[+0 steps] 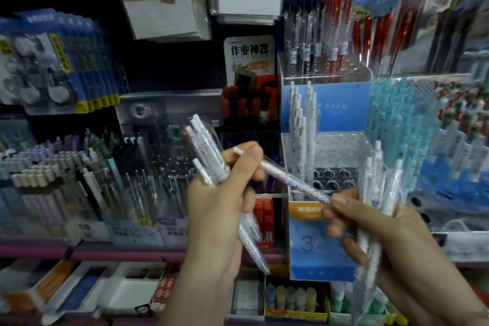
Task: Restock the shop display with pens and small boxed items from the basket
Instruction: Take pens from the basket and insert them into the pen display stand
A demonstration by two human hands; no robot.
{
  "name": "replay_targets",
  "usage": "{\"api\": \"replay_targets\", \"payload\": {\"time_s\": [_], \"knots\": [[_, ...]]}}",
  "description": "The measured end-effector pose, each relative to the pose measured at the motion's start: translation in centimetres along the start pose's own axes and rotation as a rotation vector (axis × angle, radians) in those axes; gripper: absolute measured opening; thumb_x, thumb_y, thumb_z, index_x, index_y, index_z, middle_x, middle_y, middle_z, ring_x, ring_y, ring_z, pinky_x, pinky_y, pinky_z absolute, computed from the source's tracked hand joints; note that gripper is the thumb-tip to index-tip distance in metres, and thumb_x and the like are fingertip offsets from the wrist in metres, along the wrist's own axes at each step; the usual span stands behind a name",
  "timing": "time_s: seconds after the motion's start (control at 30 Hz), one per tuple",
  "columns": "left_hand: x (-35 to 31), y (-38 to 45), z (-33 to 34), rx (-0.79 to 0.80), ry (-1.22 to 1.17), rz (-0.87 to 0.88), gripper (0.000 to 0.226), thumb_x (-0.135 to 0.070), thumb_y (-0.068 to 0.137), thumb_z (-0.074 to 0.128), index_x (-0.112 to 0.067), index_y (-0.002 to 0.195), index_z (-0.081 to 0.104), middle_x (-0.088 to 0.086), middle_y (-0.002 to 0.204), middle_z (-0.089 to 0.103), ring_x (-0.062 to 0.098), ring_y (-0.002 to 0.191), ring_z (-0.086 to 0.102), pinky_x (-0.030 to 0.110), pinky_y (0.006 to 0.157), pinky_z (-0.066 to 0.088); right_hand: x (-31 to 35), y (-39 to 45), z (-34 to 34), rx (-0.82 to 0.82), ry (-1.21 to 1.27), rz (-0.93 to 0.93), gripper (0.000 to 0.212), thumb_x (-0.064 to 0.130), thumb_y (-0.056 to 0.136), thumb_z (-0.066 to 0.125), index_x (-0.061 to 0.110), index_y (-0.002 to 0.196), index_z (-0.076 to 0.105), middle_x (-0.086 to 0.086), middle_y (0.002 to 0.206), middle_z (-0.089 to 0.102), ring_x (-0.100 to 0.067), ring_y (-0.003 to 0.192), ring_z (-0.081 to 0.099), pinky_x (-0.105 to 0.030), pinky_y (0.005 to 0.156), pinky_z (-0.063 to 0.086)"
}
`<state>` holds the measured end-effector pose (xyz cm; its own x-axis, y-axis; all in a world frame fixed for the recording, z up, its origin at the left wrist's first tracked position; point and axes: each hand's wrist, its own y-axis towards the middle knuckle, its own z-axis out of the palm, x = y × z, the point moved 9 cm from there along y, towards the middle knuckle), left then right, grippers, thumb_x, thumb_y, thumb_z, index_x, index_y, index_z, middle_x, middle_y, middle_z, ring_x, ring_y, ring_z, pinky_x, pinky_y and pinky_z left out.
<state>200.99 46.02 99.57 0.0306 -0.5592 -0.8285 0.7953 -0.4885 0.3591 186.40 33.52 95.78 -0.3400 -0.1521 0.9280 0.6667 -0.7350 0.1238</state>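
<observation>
Our left hand (pixel 219 193) grips a pen bundle (pixel 211 151), our right hand (pixel 375 222) clutches seemingly three more pens (pixel 378 182), and both pinch one pen (pixel 288 177) between them.

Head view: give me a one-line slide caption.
Both hands hold bundles of white pens, left hand and right hand passing a single pen before the blue pen display.

Blue carded packs (pixel 79 66) hanging upper left; white envelopes (pixel 161 8) in sleeves above; magenta shelf rail (pixel 92 251) below.
</observation>
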Motion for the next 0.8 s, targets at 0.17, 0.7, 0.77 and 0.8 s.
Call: {"api": "replay_targets", "payload": {"time_s": [0.17,0.7,0.77,0.8], "knots": [[-6.4,1.7,5.5,0.12,0.338,0.442,0.014,-0.022,0.074,0.077,-0.016,0.086,0.071,-0.004,0.064,0.071,0.0,0.05,0.061,0.009,0.048,0.044,4.6,0.6,-3.7,-0.157,-0.314,-0.115,0.027,0.021,0.067,0.075,0.0,0.081,0.067,-0.022,0.052,0.062,-0.018,0.03,0.042,-0.017,0.031,0.033],[-7.4,5.3,10.9,0.342,0.839,0.539,0.012,-0.023,0.075,0.078,-0.019,0.076,0.067,-0.005,0.064,0.071,0.008,0.061,0.07,0.04,0.073,0.058,6.1,2.6,-3.3,-0.047,-0.294,-0.149,0.014,0.013,0.076,0.073,0.002,0.079,0.064,-0.018,0.048,0.058,-0.017,0.03,0.042,-0.016,0.031,0.032],[-7.4,5.5,11.1,0.359,0.855,0.531,0.013,-0.022,0.075,0.078,-0.016,0.077,0.067,-0.005,0.064,0.07,0.008,0.061,0.07,0.041,0.073,0.058,6.3,2.8,-2.9,-0.032,-0.297,-0.159,0.013,0.012,0.076,0.073,0.003,0.078,0.063,-0.017,0.047,0.058,-0.016,0.03,0.042,-0.015,0.031,0.031],[-7.4,5.6,11.2,0.367,0.863,0.525,0.014,-0.022,0.075,0.079,-0.015,0.077,0.066,-0.004,0.064,0.07,0.009,0.06,0.07,0.041,0.073,0.058,6.4,3.0,-2.8,-0.025,-0.297,-0.162,0.013,0.011,0.076,0.073,0.003,0.078,0.063,-0.017,0.047,0.057,-0.016,0.03,0.042,-0.015,0.031,0.031]]}}
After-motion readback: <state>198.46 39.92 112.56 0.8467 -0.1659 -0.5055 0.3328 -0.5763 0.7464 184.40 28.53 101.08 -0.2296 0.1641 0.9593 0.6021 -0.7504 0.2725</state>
